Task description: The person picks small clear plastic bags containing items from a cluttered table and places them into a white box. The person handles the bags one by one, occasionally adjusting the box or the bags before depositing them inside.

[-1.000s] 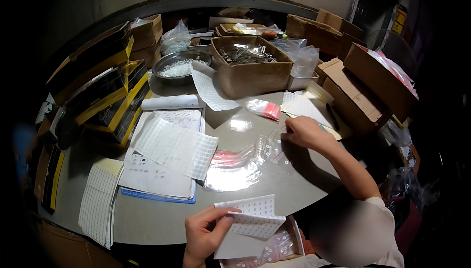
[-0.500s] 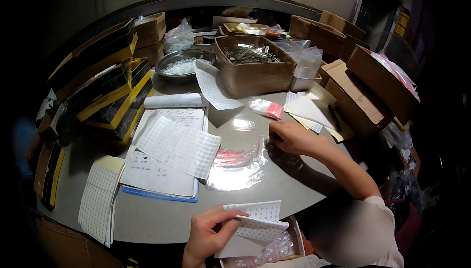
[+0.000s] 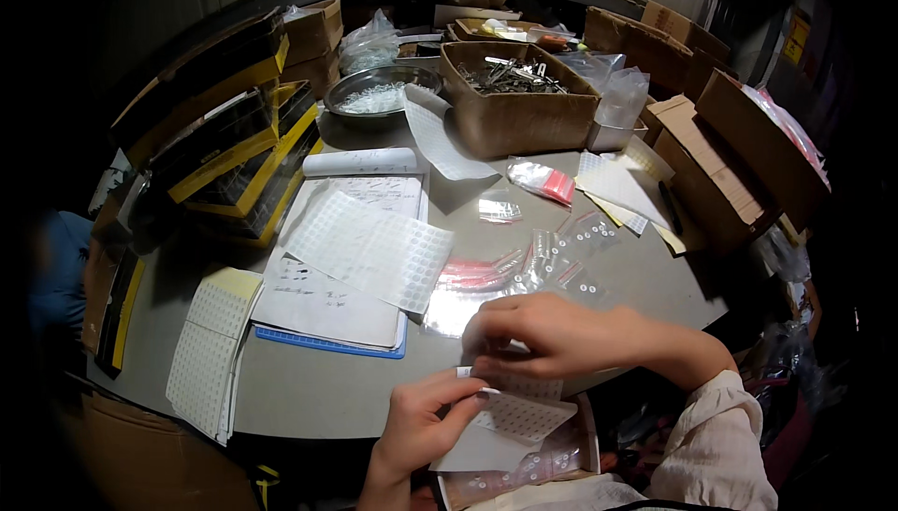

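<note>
My left hand point(image 3: 426, 417) holds a white sheet of small round stickers point(image 3: 524, 413) near the table's front edge, thumb on top. My right hand point(image 3: 552, 333) has its fingers pinched at the top edge of that same sheet, just above the left thumb. Under the sheet sits a container point(image 3: 543, 464) with clear little bags. Ahead of my hands lie several small clear zip bags point(image 3: 561, 258) and a stack with red strips point(image 3: 477, 277).
A notepad on a blue board point(image 3: 327, 305) carries another sticker sheet point(image 3: 369, 249). More sheets point(image 3: 206, 361) hang over the left edge. Black-and-yellow boxes point(image 3: 234, 155) stand left, a metal bowl point(image 3: 379, 94) and cardboard boxes point(image 3: 514, 104) at the back and right point(image 3: 739, 165).
My right hand has drawn back from the far right of the table to the sticker sheet in my left hand, and now pinches at it.
</note>
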Demonstrator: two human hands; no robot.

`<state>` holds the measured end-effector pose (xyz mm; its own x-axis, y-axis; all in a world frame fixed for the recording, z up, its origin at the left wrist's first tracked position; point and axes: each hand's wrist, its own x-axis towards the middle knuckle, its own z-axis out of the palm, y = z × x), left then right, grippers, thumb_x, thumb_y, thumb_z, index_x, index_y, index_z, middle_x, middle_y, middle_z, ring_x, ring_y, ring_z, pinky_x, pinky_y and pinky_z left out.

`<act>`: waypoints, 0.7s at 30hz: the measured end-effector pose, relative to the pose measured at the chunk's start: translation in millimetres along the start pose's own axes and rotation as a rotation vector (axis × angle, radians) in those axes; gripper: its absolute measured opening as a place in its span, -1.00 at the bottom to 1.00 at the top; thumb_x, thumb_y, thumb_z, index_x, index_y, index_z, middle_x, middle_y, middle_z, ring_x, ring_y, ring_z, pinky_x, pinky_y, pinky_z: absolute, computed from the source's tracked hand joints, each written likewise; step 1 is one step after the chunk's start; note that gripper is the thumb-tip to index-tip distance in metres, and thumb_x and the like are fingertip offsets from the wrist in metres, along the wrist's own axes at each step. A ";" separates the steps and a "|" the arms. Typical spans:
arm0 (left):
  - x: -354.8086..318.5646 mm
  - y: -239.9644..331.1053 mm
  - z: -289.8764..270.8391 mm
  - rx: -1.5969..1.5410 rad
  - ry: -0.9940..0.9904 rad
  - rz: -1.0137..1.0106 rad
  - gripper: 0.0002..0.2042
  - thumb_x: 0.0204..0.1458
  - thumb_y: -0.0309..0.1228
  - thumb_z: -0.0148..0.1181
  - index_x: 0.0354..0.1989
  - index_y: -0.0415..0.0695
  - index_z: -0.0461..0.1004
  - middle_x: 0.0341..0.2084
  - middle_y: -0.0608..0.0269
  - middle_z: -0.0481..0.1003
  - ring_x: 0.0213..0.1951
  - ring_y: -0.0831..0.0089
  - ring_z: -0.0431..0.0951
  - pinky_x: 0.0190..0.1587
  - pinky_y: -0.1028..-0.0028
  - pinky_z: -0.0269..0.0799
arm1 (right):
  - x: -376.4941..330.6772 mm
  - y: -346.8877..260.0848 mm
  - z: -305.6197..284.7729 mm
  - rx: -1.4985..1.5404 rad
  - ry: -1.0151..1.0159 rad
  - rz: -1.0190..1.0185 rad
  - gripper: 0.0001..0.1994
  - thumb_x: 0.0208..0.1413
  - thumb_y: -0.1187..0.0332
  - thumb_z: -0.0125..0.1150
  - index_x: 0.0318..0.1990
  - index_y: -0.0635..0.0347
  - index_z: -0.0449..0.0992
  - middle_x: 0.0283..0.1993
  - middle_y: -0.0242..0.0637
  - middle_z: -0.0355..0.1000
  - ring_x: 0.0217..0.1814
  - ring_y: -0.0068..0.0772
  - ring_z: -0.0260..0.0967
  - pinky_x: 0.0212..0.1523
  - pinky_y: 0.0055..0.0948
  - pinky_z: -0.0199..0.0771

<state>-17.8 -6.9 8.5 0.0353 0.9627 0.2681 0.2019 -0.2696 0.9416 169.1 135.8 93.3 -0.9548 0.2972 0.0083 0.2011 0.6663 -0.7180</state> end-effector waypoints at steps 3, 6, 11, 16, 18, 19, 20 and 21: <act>-1.7 -0.2 -2.6 0.031 -0.023 -0.029 -0.87 0.04 -0.67 0.33 -0.23 -0.34 0.68 -0.40 0.08 0.66 -0.34 0.38 0.64 -0.26 0.44 0.50 | 4.4 -3.8 8.9 -0.009 -0.022 -0.045 -0.81 0.26 0.31 0.30 -0.17 0.23 0.48 -0.26 -0.04 0.46 -0.20 0.10 0.49 -0.17 -0.08 0.50; -1.3 -0.4 -2.3 0.045 -0.044 -0.020 -0.87 0.03 -0.69 0.33 -0.23 -0.35 0.67 -0.38 0.08 0.65 -0.33 0.38 0.64 -0.25 0.44 0.50 | 3.2 0.1 17.8 -0.138 0.039 -0.125 -0.83 0.25 0.37 0.30 -0.15 0.25 0.48 -0.25 -0.08 0.45 -0.22 0.05 0.48 -0.19 -0.10 0.51; -0.8 -0.2 -1.3 -0.001 -0.043 -0.016 -0.83 -0.01 -0.72 0.33 -0.22 -0.33 0.68 -0.34 0.09 0.66 -0.31 0.38 0.64 -0.23 0.43 0.51 | -0.5 -6.2 30.2 -0.448 0.100 -0.161 -0.80 0.15 0.40 0.35 -0.15 0.27 0.49 -0.20 -0.15 0.44 -0.16 -0.09 0.48 -0.17 -0.21 0.54; 1.6 2.9 -2.8 -0.056 -0.053 -0.001 -0.82 0.03 -0.68 0.29 -0.18 -0.29 0.66 -0.30 0.11 0.65 -0.27 0.37 0.65 -0.20 0.44 0.53 | -6.7 -4.1 40.9 -0.584 0.205 -0.305 -0.70 -0.06 0.40 0.33 -0.14 0.25 0.49 -0.19 -0.22 0.40 -0.13 -0.20 0.45 -0.15 -0.29 0.53; 1.5 1.6 -4.1 -0.061 -0.072 0.002 -0.83 0.06 -0.66 0.28 -0.17 -0.27 0.64 -0.30 0.11 0.64 -0.27 0.37 0.65 -0.19 0.44 0.53 | -7.7 -3.6 43.0 -0.608 0.229 -0.347 -0.68 -0.10 0.40 0.32 -0.14 0.25 0.49 -0.19 -0.23 0.40 -0.13 -0.21 0.45 -0.14 -0.30 0.52; 2.0 1.7 -4.2 -0.068 -0.077 0.000 -0.83 0.06 -0.66 0.28 -0.17 -0.28 0.64 -0.31 0.11 0.64 -0.27 0.38 0.65 -0.19 0.44 0.53 | -8.3 -3.6 43.5 -0.634 0.241 -0.373 -0.68 -0.10 0.40 0.31 -0.14 0.25 0.49 -0.19 -0.23 0.40 -0.14 -0.22 0.45 -0.15 -0.30 0.52; 2.4 1.5 -4.4 -0.074 -0.081 -0.003 -0.84 0.06 -0.66 0.27 -0.17 -0.28 0.64 -0.32 0.12 0.64 -0.27 0.39 0.64 -0.19 0.44 0.52 | -9.3 -3.2 43.6 -0.660 0.253 -0.398 -0.68 -0.10 0.41 0.31 -0.13 0.25 0.50 -0.20 -0.24 0.40 -0.14 -0.22 0.45 -0.15 -0.31 0.52; 2.1 0.7 -5.6 -0.063 -0.093 -0.009 -0.83 0.07 -0.66 0.28 -0.17 -0.28 0.64 -0.33 0.11 0.64 -0.28 0.39 0.65 -0.20 0.44 0.52 | -10.1 -1.4 43.3 -0.657 0.253 -0.420 -0.70 -0.08 0.41 0.33 -0.14 0.24 0.50 -0.21 -0.24 0.40 -0.16 -0.22 0.45 -0.16 -0.30 0.52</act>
<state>-23.0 -5.1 10.8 0.1251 0.9622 0.2419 0.1411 -0.2586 0.9556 169.0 102.2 64.1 -0.9166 0.0271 0.3989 0.0005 0.9978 -0.0667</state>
